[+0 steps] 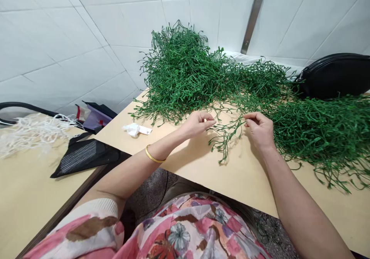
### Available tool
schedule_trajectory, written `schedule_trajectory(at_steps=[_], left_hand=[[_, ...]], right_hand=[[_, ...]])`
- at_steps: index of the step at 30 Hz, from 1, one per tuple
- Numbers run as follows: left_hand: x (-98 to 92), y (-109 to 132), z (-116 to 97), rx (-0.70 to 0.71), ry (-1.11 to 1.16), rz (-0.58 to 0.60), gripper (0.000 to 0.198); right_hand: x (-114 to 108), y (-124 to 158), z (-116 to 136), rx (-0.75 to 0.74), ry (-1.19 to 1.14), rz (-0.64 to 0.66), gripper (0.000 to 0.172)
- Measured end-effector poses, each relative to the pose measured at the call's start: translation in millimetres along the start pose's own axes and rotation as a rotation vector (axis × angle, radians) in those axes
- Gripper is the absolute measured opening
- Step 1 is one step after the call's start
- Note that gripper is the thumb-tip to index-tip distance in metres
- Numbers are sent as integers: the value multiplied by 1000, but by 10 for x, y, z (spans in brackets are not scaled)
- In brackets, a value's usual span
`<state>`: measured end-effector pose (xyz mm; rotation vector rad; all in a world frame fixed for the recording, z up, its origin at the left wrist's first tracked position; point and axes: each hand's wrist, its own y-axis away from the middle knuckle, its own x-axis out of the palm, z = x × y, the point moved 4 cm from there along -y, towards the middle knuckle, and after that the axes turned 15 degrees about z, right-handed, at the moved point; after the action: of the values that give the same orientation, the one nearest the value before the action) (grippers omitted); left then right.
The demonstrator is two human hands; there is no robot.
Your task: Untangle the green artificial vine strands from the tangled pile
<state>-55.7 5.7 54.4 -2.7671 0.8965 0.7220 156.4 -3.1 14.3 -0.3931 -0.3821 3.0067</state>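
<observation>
- A person's left hand (196, 125) pinched one end of a loose green sprig (228, 133) between thumb and finger.
- The right hand (261, 131) gripped the sprig's other side with its fingertips, the thin, branching stems spanning the gap between the two hands just above a pale wooden surface (231, 185).
- Behind the hands, a tall heap of green strands (182, 70) rose near the tiled wall (130, 20), a lower tangle (257, 78) trailing off to its right.
- Another green pile (320, 132) spread beside the right hand and forearm, in front of a black bag (338, 76).
- A crumpled white scrap (133, 129) lay left of the tall heap, near the surface's edge.
- A gold bangle (153, 155) circled the left forearm; the person wore a floral top (185, 228).
- At far left, white strands (40, 133) lay on a second surface (26, 189), near a black mesh item (83, 155) and a purple one (96, 116).
- A metal strip (252, 22) was fixed to the wall.
</observation>
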Motion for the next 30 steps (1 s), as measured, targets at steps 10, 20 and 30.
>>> schedule_trajectory(at_steps=[10, 20, 30], left_hand=[[450, -516, -134, -44, 309, 370, 15], [417, -722, 118, -157, 695, -163, 28], [314, -740, 288, -74, 943, -153, 17]], right_hand=[[31, -5, 61, -26, -178, 113, 12], [-73, -40, -34, 95, -225, 2, 22], [116, 58, 88, -9, 476, 291, 22]])
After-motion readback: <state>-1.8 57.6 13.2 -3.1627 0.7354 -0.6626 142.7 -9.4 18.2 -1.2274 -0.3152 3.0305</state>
